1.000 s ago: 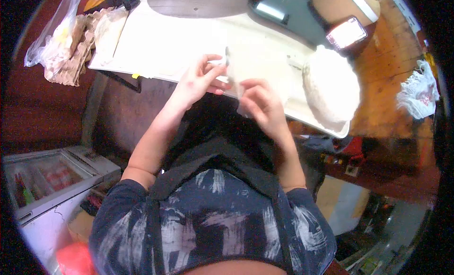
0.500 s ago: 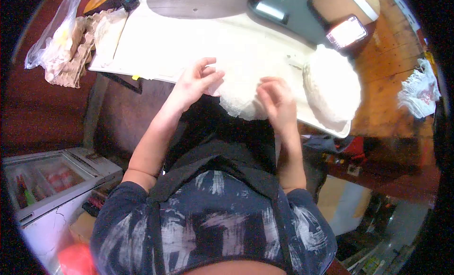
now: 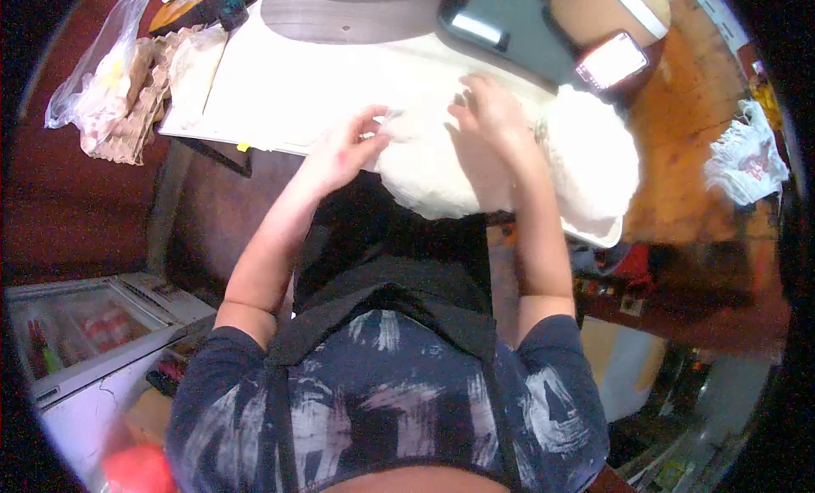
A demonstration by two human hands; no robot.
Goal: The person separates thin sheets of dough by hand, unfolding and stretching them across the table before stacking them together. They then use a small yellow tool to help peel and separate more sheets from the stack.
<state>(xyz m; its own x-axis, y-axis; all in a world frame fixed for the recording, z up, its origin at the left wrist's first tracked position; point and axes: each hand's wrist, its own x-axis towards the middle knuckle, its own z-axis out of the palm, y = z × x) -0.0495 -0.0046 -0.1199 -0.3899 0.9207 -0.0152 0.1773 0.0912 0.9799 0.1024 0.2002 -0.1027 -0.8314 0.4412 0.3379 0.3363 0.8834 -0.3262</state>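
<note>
Head view shows, far left, a plastic bag (image 3: pixel 89 77) and egg cartons (image 3: pixel 140 103) beside the white board (image 3: pixel 280 94) on the counter (image 3: pixel 679 154). Our left hand (image 3: pixel 344 149) pinches the left edge of the pale cloth (image 3: pixel 433 175); our right hand (image 3: pixel 492 111) presses flat and open on its upper part, the hands apart. We judge that its long axis runs left to right between them, the near edge hanging toward us, with the white pile (image 3: pixel 594 166) just to the right.

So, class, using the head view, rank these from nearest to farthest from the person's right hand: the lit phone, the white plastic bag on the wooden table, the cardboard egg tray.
From the right hand:
1. Lit phone, just beyond, upper right.
2. White plastic bag, far right on the wooden table.
3. Cardboard egg tray, far left.
</note>
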